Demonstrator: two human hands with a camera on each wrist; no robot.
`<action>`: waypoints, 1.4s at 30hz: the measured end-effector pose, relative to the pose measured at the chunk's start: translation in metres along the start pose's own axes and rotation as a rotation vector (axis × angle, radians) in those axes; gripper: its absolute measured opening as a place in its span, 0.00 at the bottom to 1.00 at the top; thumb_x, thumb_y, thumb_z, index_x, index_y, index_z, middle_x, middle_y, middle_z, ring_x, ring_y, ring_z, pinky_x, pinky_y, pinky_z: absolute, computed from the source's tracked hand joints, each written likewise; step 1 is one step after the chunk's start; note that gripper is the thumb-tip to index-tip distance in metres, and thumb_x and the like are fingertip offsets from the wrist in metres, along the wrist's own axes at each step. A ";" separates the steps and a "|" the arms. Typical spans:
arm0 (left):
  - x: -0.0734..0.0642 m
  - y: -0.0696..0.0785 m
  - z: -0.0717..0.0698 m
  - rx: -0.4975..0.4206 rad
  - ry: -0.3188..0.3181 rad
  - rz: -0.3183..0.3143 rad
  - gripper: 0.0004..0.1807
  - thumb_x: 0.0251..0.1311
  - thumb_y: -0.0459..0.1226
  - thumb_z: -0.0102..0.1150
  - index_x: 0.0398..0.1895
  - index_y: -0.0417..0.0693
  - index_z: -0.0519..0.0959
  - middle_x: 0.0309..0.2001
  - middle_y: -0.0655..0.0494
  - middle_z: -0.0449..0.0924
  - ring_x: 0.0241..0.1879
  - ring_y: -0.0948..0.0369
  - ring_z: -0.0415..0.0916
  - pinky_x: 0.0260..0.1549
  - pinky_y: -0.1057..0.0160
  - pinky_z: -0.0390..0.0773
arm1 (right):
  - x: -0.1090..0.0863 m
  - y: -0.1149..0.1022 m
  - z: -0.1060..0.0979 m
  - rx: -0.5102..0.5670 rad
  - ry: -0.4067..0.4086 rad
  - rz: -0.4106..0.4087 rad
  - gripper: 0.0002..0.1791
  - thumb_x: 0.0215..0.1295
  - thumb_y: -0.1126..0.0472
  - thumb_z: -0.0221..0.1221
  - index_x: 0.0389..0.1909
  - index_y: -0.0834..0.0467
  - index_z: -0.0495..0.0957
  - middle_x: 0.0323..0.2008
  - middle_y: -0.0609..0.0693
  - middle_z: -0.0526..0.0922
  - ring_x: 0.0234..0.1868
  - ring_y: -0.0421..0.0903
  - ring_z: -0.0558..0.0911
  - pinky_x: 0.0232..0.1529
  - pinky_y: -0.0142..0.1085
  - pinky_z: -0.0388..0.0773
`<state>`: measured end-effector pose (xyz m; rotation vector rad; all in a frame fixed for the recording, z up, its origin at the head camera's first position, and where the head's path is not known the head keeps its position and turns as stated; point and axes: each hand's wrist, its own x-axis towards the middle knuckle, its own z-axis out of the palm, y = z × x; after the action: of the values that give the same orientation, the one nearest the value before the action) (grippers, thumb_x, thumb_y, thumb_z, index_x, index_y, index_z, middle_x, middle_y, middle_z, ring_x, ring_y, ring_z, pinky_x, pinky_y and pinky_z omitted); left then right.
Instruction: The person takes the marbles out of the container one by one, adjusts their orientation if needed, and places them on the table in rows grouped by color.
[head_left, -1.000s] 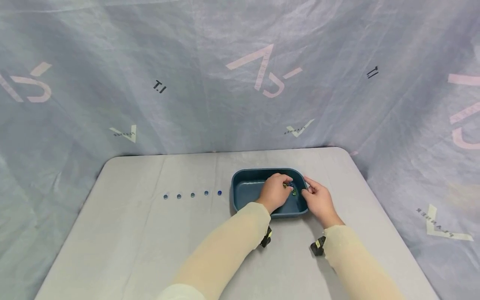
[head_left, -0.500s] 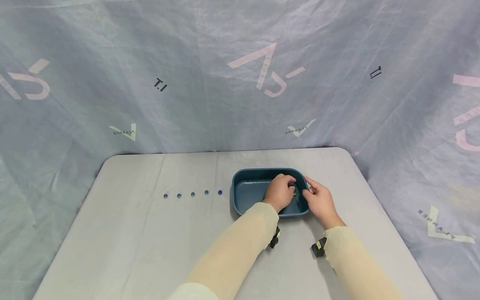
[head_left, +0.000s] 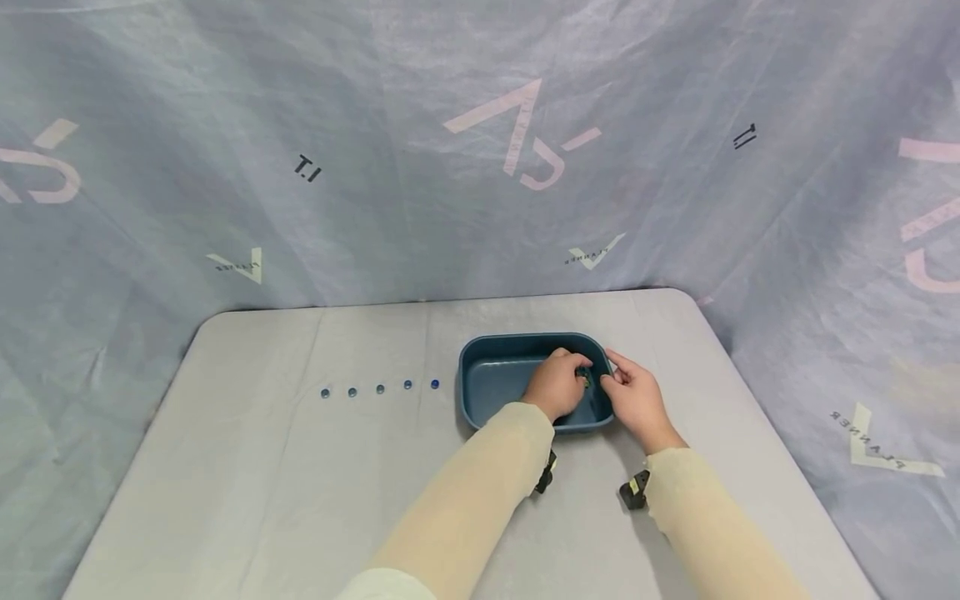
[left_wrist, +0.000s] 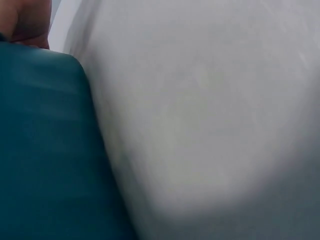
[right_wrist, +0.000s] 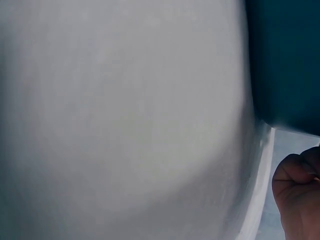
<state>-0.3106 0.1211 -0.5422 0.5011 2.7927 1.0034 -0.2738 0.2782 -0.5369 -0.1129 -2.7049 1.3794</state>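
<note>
The tray (head_left: 491, 386) looks smooth plastic, the beads (head_left: 380, 389) glossy, the backdrop (head_left: 375, 208) creased matt cloth.

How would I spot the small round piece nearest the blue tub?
On the pale table stands a dark blue tub. Left of it, in the head view, runs a row of five small round pieces. The end piece nearest the tub is yours: a deeper blue than the four duller ones beyond it.

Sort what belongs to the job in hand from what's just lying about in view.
In the job, apparently:
tub
left hand, inside it
right hand, at its rim
green bits inside, too small to identify
five beads, in a row left of it

Just there:
table
backdrop
wrist cameras
</note>
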 end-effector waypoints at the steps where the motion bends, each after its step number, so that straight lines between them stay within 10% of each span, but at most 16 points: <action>1: 0.000 0.000 0.000 0.005 -0.013 0.002 0.17 0.76 0.41 0.57 0.65 0.58 0.81 0.55 0.60 0.75 0.35 0.67 0.75 0.40 0.67 0.78 | 0.000 0.000 0.000 0.002 0.001 0.000 0.28 0.73 0.67 0.57 0.73 0.64 0.70 0.23 0.49 0.70 0.19 0.43 0.66 0.22 0.34 0.64; 17: 0.004 0.005 -0.001 0.047 -0.092 -0.067 0.21 0.77 0.38 0.53 0.70 0.59 0.76 0.63 0.59 0.73 0.38 0.65 0.78 0.42 0.64 0.79 | 0.001 0.001 -0.001 0.025 -0.009 -0.001 0.28 0.74 0.67 0.57 0.73 0.64 0.69 0.23 0.48 0.69 0.19 0.42 0.65 0.23 0.33 0.64; 42: 0.003 0.002 -0.006 0.101 -0.060 -0.105 0.06 0.71 0.38 0.63 0.46 0.57 0.86 0.45 0.62 0.78 0.39 0.64 0.77 0.42 0.65 0.79 | -0.001 0.000 0.000 0.024 -0.002 0.001 0.28 0.73 0.67 0.57 0.73 0.64 0.69 0.22 0.47 0.68 0.20 0.43 0.65 0.23 0.34 0.64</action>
<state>-0.3142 0.1200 -0.5358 0.3847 2.7945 0.8160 -0.2731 0.2781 -0.5369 -0.1116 -2.6893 1.4131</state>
